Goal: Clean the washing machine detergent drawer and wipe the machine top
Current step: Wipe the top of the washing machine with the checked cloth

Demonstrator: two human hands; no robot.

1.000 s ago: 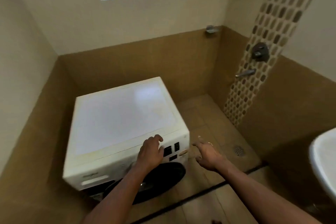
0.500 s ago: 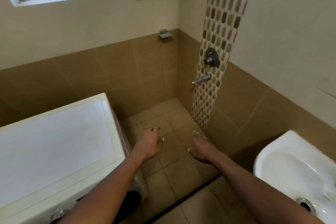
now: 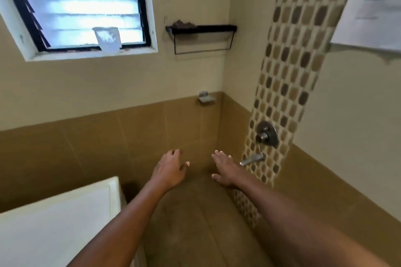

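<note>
Only the white top of the washing machine shows, at the lower left; its front panel and detergent drawer are out of view. My left hand is stretched forward in the air to the right of the machine, fingers relaxed, holding nothing. My right hand reaches forward beside it with straight fingers, empty, a ring on one finger. Both hands hover over the brown tiled floor and touch nothing.
A metal tap spout and round mixer valve stick out of the mosaic strip right of my right hand. A black wire shelf hangs high on the back wall. A translucent cup stands on the window sill. A small soap dish is fixed below.
The view swung up and to the right, away from the washing machine front. Both hands left the machine's control panel area and now reach out in free air toward the corner.
</note>
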